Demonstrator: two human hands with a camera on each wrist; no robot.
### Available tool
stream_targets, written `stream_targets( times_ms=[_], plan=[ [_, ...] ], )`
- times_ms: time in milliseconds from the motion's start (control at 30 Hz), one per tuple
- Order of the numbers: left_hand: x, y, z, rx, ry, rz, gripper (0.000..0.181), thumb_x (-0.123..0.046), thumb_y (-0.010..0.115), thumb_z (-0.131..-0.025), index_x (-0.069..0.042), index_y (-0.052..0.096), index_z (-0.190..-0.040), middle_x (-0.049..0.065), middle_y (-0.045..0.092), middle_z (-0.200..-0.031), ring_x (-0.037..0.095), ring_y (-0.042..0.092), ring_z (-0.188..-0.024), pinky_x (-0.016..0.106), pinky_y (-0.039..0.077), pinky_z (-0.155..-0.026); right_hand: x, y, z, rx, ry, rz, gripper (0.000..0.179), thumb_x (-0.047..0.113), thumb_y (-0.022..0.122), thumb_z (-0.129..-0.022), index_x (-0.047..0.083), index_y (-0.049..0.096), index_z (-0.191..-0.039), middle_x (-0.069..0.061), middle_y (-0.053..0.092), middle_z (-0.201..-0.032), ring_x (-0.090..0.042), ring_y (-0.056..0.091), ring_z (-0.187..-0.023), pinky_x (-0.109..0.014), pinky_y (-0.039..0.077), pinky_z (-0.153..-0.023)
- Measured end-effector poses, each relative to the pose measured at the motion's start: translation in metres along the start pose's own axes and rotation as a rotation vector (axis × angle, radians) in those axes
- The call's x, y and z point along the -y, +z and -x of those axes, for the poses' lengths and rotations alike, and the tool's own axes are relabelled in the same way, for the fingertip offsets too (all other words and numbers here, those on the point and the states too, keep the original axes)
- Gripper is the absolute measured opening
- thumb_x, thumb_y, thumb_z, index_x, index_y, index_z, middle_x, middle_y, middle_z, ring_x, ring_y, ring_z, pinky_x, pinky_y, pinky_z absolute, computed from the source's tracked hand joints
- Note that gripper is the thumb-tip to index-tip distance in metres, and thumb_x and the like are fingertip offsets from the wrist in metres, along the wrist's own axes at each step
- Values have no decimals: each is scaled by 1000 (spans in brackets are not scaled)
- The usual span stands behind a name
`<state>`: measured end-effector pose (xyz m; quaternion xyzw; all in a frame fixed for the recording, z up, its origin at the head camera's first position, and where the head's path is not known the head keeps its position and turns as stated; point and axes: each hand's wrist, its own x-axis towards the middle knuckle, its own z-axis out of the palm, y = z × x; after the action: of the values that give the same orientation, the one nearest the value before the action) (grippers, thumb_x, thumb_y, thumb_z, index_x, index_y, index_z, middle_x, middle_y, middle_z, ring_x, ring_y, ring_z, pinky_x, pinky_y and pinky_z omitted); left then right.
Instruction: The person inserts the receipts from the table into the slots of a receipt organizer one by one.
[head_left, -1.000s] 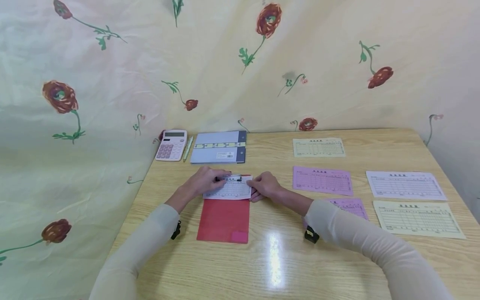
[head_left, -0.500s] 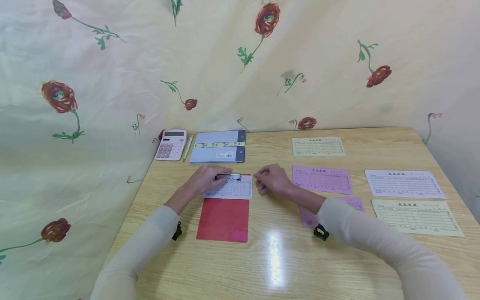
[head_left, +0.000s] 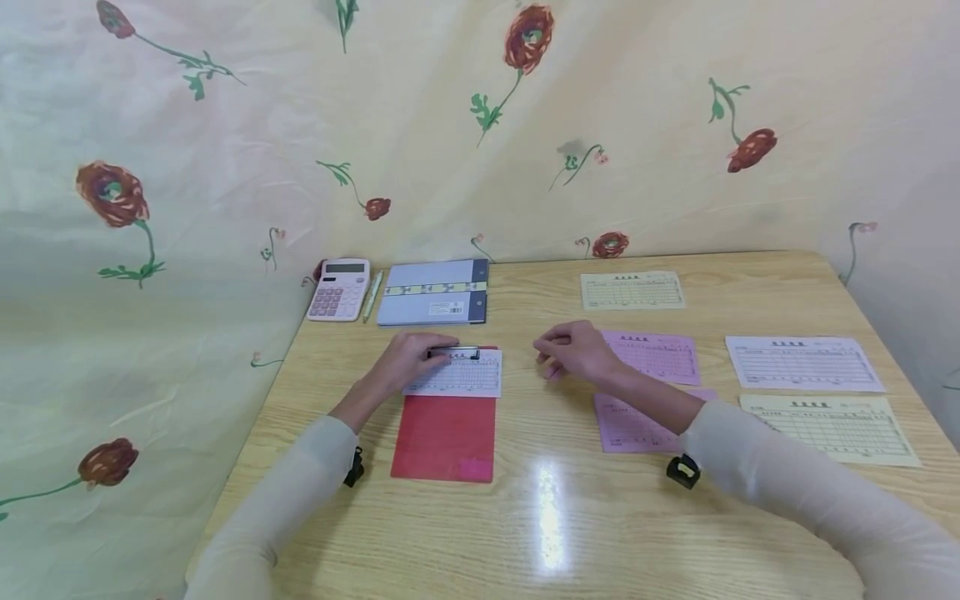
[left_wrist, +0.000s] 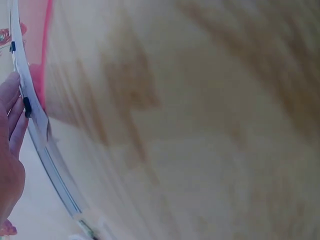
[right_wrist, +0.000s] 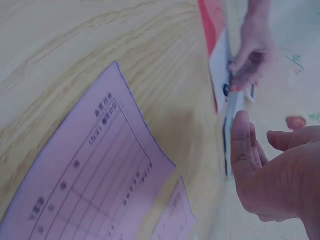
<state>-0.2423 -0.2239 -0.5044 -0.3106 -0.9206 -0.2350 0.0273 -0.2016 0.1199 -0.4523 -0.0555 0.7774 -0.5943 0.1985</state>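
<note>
A red clipboard (head_left: pixel 444 439) lies on the table with a white printed form (head_left: pixel 471 377) under its silver-and-black clip (head_left: pixel 465 353). My left hand (head_left: pixel 414 357) is at the clip, fingers over its top and thumb just below, pinching it. In the right wrist view this left hand (right_wrist: pixel 256 52) curves around the board's top end. My right hand (head_left: pixel 577 348) hovers to the right of the clipboard with loosely bent fingers and holds nothing. Below and behind its wrist lie two purple forms (head_left: pixel 660 357), one partly covered by the forearm.
At the back left are a pink calculator (head_left: pixel 339 290), a pen (head_left: pixel 372 297) and a blue-grey notebook (head_left: pixel 433 293). A small pale yellow form (head_left: pixel 632 292) lies at the back right. Farther right lie a white form (head_left: pixel 804 363) and another yellow form (head_left: pixel 832 427). A floral cloth hangs behind the table.
My right hand has let go of the white form's right edge and moved right, away from the clipboard. The left hand stays at the clip, and the form lies flat under it.
</note>
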Motion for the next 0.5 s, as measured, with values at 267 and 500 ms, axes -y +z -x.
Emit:
stream_targets(
  times_ms=[267,500],
  plan=[
    [2,6,2,-26,-63,76,35,-18,84,-95,-14,78,-129,0,77,-125,18,72,-117,34,58,-99,4,-34,22,-5,5,-14,42,18,62,-109,-15,60,-135,-26,74,-112,-26,76,-84,-42,64,-84],
    [2,9,2,-37,-95,125,33,-18,85,-94,-16,79,-126,-2,78,-122,14,72,-114,33,58,-98,-2,-63,43,-2,-39,27,41,23,64,-109,-10,63,-133,-21,75,-110,-28,75,-91,-40,64,-81]
  ],
)
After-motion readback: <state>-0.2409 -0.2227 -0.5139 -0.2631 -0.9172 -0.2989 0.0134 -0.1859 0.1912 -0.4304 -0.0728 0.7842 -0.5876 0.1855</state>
